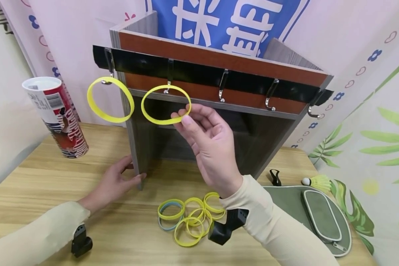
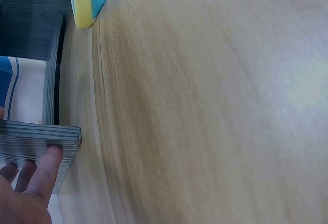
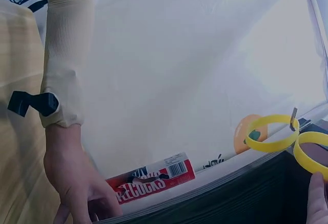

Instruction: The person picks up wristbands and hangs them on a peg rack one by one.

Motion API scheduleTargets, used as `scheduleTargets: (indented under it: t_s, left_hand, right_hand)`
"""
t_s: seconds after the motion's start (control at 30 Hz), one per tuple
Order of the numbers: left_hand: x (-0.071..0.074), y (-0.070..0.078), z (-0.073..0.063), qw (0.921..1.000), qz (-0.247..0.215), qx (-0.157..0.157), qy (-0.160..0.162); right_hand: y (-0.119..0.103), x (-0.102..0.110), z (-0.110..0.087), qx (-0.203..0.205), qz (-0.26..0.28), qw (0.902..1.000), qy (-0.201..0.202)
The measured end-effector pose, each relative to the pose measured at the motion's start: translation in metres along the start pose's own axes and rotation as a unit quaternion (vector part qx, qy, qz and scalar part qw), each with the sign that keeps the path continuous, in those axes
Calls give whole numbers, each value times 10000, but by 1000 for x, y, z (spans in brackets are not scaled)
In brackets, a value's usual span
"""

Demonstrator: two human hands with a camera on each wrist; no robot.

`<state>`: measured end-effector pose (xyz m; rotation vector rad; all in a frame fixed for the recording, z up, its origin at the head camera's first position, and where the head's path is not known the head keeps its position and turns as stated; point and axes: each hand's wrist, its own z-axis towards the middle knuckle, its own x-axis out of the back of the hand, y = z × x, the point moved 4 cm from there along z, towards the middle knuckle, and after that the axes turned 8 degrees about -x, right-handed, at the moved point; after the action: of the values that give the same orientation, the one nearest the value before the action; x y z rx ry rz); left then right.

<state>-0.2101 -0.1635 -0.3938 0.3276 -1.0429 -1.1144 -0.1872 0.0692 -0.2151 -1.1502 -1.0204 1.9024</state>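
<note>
My right hand [image 1: 212,146] pinches a yellow wristband [image 1: 152,120] between thumb and fingers, at the band's right side. The band's upper edge lies at the tip of the second hook [image 1: 170,72]; whether it is caught there I cannot tell. From the leftmost hook [image 1: 110,61] hangs another yellow wristband [image 1: 92,105]. Low on the left, my left hand [image 1: 114,183] grips the front edge of the grey wooden shelf's side panel [image 1: 133,147]. The left wrist view shows its fingers [image 2: 46,170] against that panel [image 2: 36,131].
Several yellow wristbands [image 1: 188,244] and a blue one [image 1: 166,228] lie loosely piled on the table [image 1: 119,240]. A red-and-white shuttlecock tube [image 1: 61,118] stands at left. To the right are a green racket bag [image 1: 292,207], a shuttlecock [image 1: 317,182] and a black strap [image 1: 275,178].
</note>
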Motion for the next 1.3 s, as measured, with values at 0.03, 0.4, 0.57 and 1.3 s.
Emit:
scheduleTargets:
  t_s: [0.03, 0.4, 0.57, 1.3]
  left_hand:
    - [0, 0, 0, 10000, 18, -2, -10]
    - [2, 0, -5, 9991, -152, 324, -229]
    - [2, 0, -5, 9988, -191, 367, -264]
    - [1, 0, -2, 9991, 165, 322, -216]
  right_hand:
    - [2, 0, 0, -24, -29, 10000, 29]
    - [13, 3, 0, -273, -375, 9989, -106]
    - [13, 5, 0, -286, -482, 9982, -210]
    - [57, 81, -41, -1945, -3255, 9079, -1789]
